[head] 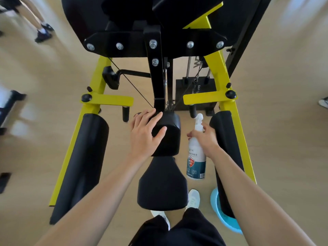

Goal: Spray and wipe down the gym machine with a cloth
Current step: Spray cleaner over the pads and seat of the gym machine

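Observation:
The gym machine has a yellow frame (224, 68) and black padding. My left hand (143, 134) lies flat with fingers spread on the small black upper pad (171, 134) at the centre. A larger black seat pad (162, 183) sits just below it. My right hand (206, 137) is closed around the neck of a white spray bottle (196, 160) with a teal label, held upright between the centre pads and the right arm pad (224, 132). No cloth is clearly visible.
A long black arm pad (83, 157) runs down the left side. A light blue round object (226, 221) lies on the wooden floor, partly hidden behind the right pad. The weight stack (195, 89) stands behind. Another person's legs (40, 29) are at upper left. My white shoes (193, 197) are below.

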